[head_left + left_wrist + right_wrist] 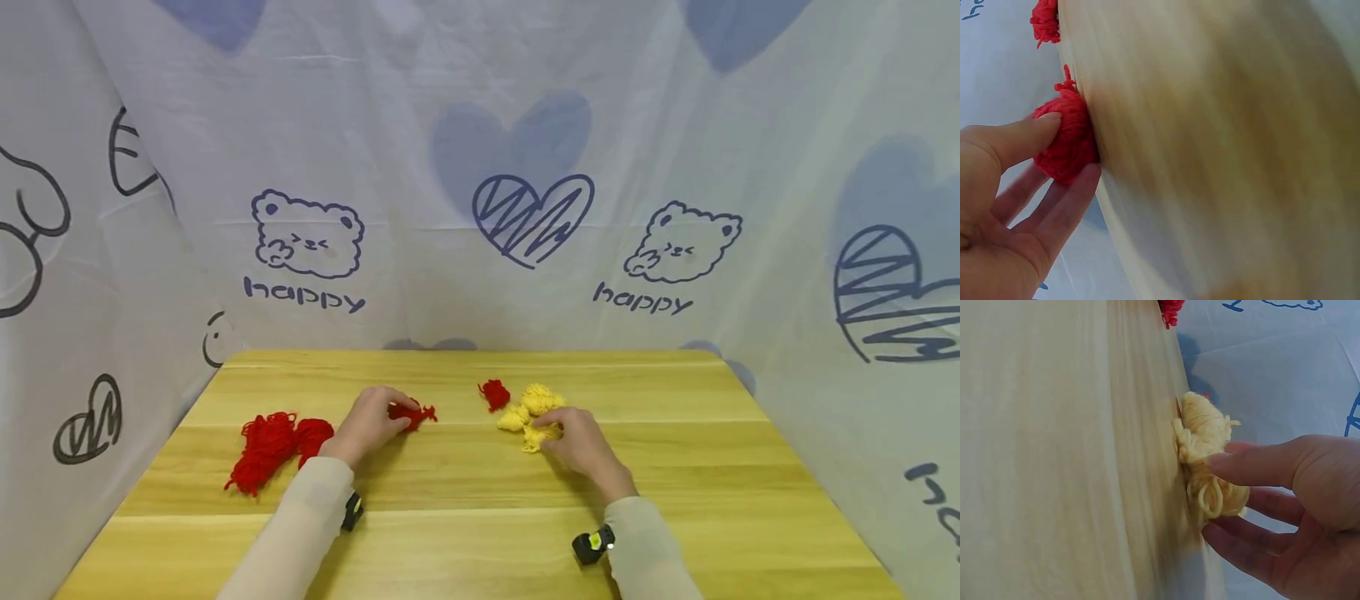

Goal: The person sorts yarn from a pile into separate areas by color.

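Note:
My left hand (367, 423) pinches a small ball of red yarn (1067, 140) between thumb and fingers, at the table's surface left of the middle. A loose tail of the strand sticks out from the ball's far end. On the right, my right hand (583, 443) holds a yellow yarn ball (534, 439), the thumb on its near side and the fingers curled round it. Two more yellow yarn balls, one farther back (542, 398) and one to the left (513, 417), lie close against it. Loops of yellow strand (1210, 497) hang loose in the right wrist view.
Behind the yellow balls sits a small red yarn ball (494, 394). A large red yarn bundle (264, 450) and a smaller red one (312, 437) lie left of my left forearm. The wooden table (465, 533) ends at a printed white cloth (420, 267).

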Available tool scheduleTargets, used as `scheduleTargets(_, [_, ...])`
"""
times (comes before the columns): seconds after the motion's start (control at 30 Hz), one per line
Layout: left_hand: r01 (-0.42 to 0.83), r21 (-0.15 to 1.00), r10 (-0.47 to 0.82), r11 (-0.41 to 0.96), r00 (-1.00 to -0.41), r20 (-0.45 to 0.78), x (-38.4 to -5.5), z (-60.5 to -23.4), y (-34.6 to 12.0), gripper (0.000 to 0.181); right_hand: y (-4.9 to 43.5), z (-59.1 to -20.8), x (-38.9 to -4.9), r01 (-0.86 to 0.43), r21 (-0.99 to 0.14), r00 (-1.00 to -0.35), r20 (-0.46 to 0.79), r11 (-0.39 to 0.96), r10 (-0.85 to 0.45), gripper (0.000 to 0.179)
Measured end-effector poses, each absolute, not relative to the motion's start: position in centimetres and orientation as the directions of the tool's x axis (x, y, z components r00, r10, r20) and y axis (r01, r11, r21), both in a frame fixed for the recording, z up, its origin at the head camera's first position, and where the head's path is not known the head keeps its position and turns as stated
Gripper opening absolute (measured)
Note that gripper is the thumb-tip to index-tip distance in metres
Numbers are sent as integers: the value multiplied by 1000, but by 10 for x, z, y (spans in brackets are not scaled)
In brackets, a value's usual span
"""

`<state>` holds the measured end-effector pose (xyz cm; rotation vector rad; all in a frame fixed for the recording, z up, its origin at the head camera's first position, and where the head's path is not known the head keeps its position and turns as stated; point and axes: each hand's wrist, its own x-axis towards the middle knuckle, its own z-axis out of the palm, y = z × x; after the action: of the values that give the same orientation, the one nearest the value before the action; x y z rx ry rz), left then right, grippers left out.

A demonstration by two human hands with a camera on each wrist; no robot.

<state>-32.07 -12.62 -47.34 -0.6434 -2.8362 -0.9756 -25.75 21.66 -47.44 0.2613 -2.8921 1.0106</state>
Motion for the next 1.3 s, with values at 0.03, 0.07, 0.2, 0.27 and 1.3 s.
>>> scheduleTargets(0.03, [413, 568, 365, 712, -909, 204, -321, -474, -127, 20, 216, -475, -258, -181, -608, -983, 118, 773, -137, 27])
scheduleTargets(0.07, [417, 562, 366, 715, -907, 208, -321, -475, -128, 20, 215, -475, -258, -177, -605, -984, 117, 776, -133, 27])
scheduleTargets(0.2, [431, 546, 376, 719, -901, 216, -321, -476, -131, 20, 213, -476, -257, -179, -610, -984, 118, 772, -135, 29])
scheduleTargets(0.27, [439, 539, 382, 719, -897, 220, -321, -475, -132, 20, 212, -477, -257, -180, -616, -984, 111, 767, -142, 31])
scheduleTargets(1.3, [397, 575, 366, 715, -914, 177, -323, -476, -135, 22, 214, -460, -255, -217, -636, -976, 146, 741, -160, 28])
